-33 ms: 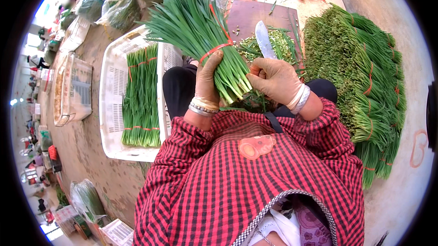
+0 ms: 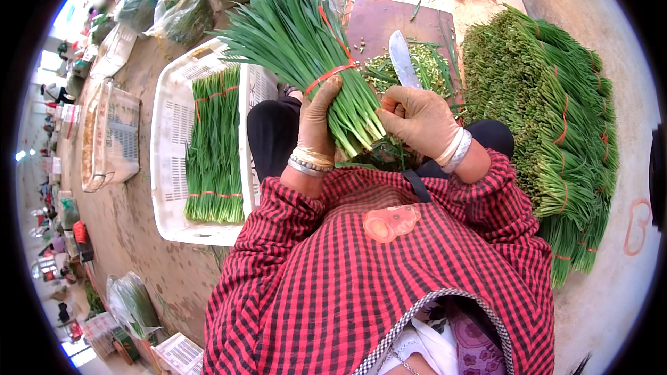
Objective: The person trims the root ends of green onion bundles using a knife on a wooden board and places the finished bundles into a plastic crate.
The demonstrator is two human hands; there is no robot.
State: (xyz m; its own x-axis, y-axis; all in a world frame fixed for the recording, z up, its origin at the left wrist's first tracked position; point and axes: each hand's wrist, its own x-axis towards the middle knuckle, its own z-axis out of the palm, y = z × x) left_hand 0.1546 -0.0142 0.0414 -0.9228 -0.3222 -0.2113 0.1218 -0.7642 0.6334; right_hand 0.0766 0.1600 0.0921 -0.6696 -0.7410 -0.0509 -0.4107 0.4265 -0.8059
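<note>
With left hand (image 2: pixel 317 121), grips 1 green leafy bunch (image 2: pixel 288 34) tied with red band (image 2: pixel 331 73), at upper centre of frame. With right hand (image 2: pixel 424 121), half clenched, meets or nearly meets pale stem ends (image 2: pixel 365 140); cannot tell if pinching any. Has knife (image 2: pixel 401 59) just beyond, white crate (image 2: pixel 164 180) at left.

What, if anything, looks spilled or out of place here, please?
Loose pale-green trimmings lie scattered on the dark board beyond the right hand; they look messy compared with the red-banded bundle in the left hand. Nothing else stands out.
</note>
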